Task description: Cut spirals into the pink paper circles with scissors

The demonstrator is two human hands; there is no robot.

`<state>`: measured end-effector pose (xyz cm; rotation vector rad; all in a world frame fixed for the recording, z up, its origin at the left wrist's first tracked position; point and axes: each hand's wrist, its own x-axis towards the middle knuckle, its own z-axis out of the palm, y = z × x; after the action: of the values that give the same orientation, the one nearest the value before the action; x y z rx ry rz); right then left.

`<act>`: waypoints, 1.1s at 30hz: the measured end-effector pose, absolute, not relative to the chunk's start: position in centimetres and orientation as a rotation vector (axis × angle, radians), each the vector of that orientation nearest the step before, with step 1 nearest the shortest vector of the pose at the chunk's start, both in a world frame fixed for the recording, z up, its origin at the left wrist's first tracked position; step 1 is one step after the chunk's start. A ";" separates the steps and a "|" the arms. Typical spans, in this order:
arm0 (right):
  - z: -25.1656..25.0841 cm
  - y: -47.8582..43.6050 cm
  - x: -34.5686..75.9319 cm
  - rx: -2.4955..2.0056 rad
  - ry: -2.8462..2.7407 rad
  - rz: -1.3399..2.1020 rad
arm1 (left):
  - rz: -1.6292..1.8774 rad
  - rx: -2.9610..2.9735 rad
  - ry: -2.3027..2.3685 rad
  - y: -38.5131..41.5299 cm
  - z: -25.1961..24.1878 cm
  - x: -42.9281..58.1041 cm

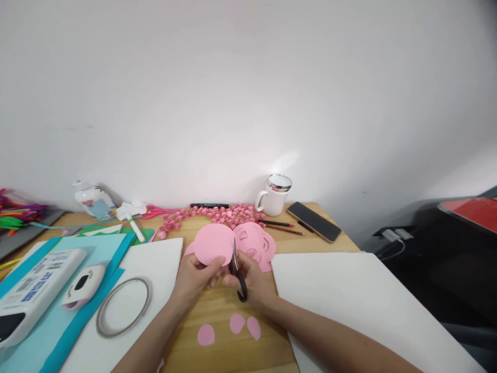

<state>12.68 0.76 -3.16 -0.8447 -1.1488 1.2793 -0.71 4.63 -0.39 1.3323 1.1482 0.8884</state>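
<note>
A round piece of pink paper (213, 242) is pinched along its lower edge by my left hand (198, 272). My right hand (252, 280) is closed around black-handled scissors (241, 285), whose blades point up along the paper's right edge. Behind both hands lies a scalloped pink paper (264, 243) with several curved slits. Three small pink paper ovals, among them one nearer the front (206, 334), rest on the wood between my forearms.
Rolled pink paper pieces (217, 213) spread along the back, near a white mug (275, 196) and a phone (314, 221). White boards (334, 300) lie on both sides. At left are a tape ring (101, 311), a white box (39, 290) and a glue bottle (92, 199).
</note>
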 end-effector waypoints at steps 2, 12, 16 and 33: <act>-3.3 0.8 12.7 -0.834 -1.162 1.282 | 0.890 1.336 1.139 4.6 -0.3 -0.7; -4.2 0.8 12.7 -0.886 -1.114 1.353 | 0.936 1.296 1.069 4.4 0.0 -0.7; -4.2 0.8 12.5 -0.819 -1.113 1.383 | 0.858 1.276 0.958 4.2 0.2 -0.5; -3.3 0.9 12.7 -0.857 -1.135 1.313 | 0.853 1.332 1.145 4.7 -0.4 -0.8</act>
<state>12.71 0.87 -3.30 -0.8566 -1.1352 1.3129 -0.80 4.70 -0.44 1.3316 1.1449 0.8533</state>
